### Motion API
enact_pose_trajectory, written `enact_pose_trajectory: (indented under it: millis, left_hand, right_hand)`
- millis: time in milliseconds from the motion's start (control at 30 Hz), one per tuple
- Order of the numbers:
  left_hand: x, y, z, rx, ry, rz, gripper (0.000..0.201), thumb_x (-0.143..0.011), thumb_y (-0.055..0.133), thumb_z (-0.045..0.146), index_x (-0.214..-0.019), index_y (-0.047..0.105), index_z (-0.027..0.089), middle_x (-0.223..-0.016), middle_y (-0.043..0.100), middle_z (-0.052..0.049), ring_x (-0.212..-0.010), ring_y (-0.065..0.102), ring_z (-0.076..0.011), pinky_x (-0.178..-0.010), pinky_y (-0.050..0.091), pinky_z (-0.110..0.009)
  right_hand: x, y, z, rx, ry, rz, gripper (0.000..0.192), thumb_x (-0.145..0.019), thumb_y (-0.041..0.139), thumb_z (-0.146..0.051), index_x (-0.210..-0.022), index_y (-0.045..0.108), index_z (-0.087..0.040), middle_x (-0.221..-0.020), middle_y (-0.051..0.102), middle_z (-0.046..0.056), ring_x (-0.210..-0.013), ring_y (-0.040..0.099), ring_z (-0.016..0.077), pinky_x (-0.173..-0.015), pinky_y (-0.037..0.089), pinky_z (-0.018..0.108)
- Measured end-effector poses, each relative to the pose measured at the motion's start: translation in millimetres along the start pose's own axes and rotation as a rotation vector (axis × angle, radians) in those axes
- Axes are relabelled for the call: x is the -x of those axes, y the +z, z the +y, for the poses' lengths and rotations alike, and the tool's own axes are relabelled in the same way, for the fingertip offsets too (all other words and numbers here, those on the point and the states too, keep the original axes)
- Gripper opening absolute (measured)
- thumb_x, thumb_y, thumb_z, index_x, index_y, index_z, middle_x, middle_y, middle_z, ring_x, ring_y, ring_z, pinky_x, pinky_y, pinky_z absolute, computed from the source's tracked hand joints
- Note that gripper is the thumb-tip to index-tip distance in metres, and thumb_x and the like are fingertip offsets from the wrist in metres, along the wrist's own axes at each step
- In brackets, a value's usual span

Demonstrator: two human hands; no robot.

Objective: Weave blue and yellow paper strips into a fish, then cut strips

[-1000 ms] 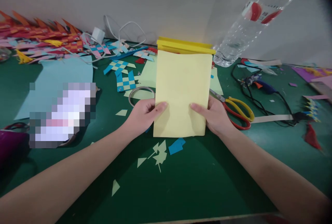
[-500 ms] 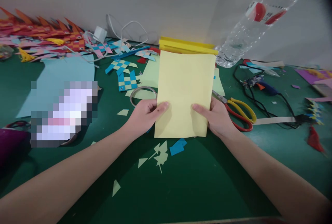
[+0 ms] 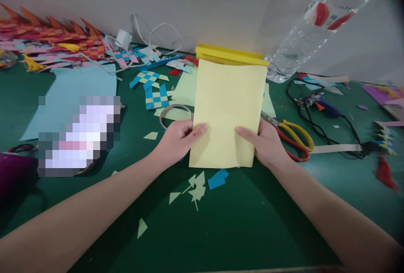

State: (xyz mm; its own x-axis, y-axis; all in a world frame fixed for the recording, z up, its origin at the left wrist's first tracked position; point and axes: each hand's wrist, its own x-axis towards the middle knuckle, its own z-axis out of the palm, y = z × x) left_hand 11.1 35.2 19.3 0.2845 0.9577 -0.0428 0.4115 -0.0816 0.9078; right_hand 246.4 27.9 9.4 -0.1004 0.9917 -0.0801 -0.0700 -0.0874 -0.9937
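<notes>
A pale yellow paper sheet point(image 3: 227, 108) stands upright in front of me over the green table point(image 3: 227, 231). My left hand point(image 3: 176, 140) grips its lower left edge, thumb on the front. My right hand point(image 3: 263, 142) grips the lower right edge the same way. Behind the sheet's top lies a stack of brighter yellow paper point(image 3: 230, 54). Small paper scraps point(image 3: 195, 186) and a blue scrap point(image 3: 217, 178) lie on the table just below the sheet.
Red-and-yellow scissors point(image 3: 292, 136) lie right of my right hand. A tape ring point(image 3: 172, 115) sits by my left hand. A clear plastic bottle point(image 3: 303, 28) leans at the back right, a glue gun with black cable point(image 3: 318, 106) near it. Woven paper pieces point(image 3: 154, 96) and a light blue sheet point(image 3: 72, 92) lie left.
The sheet and both hands keep the same grip; everything has drifted slightly right in view as the camera shifted.
</notes>
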Motion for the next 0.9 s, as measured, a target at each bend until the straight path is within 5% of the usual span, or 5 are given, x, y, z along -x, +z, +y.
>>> enact_pose_trajectory:
  millis: [600,900]
  left_hand:
    - [1.1,-0.2,2.1,-0.019,0.007,-0.004,0.042,-0.091,0.048,0.052,-0.072,0.061,0.017,-0.072,0.064,-0.004,-0.06,0.054,-0.0124,-0.049,0.038,-0.021]
    - [2.4,-0.7,3.8,-0.108,0.029,0.142,0.045,-0.092,0.047,0.048,-0.058,0.043,0.019,-0.055,0.046,0.001,-0.049,0.038,-0.0095,-0.042,0.026,-0.022]
  right_hand:
    - [0.1,-1.7,-0.9,0.056,0.031,-0.005,0.041,-0.076,0.077,-0.04,-0.112,0.062,-0.026,-0.121,0.07,0.006,-0.108,0.068,0.0298,-0.088,0.062,0.048]
    - [1.7,-1.1,1.7,0.067,-0.024,-0.013,0.041,-0.076,0.077,-0.039,-0.112,0.063,-0.026,-0.119,0.072,0.005,-0.108,0.069,0.0291,-0.088,0.061,0.049]
